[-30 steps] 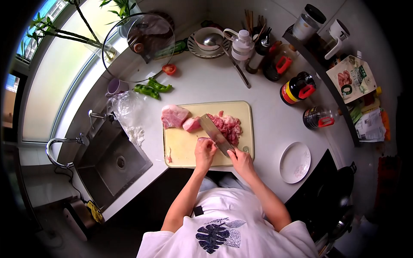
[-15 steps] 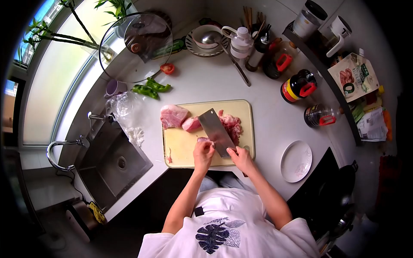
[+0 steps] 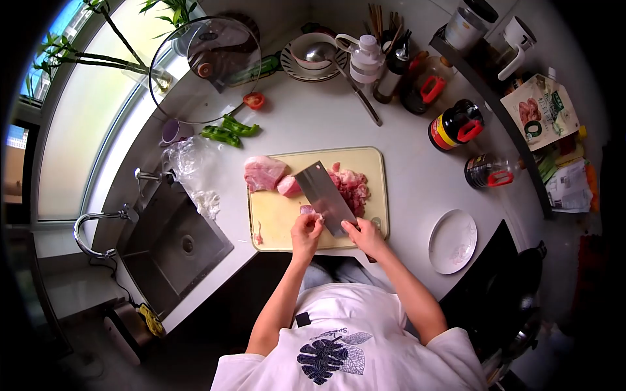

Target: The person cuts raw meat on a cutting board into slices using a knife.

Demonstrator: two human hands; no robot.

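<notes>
My right hand [image 3: 366,238] is wrapped round the handle end of a cleaver [image 3: 324,197], whose broad blade slants up and left across a cream cutting board [image 3: 277,228]. Close to the blade's left side, my left hand [image 3: 306,234] pinches a small piece of meat [image 3: 307,210], partly hidden by the fingers. To the right of the blade lies a heap of cut meat [image 3: 353,187]. A large chunk of raw meat [image 3: 263,173] rests at the board's upper left, with a smaller chunk [image 3: 289,186] beside it. One scrap [image 3: 259,233] sits near the lower left corner.
A sink [image 3: 173,251] is on the left, with a crumpled plastic bag [image 3: 192,166] beside it. Green peppers [image 3: 223,134], a cut tomato [image 3: 253,100] and a glass lid [image 3: 206,70] lie beyond the board. A white plate [image 3: 452,242] and sauce bottles [image 3: 455,126] stand right.
The cleaver has shifted slightly left over the board, towards the piece at my left hand. Both hands keep their hold. The whole view has moved a little.
</notes>
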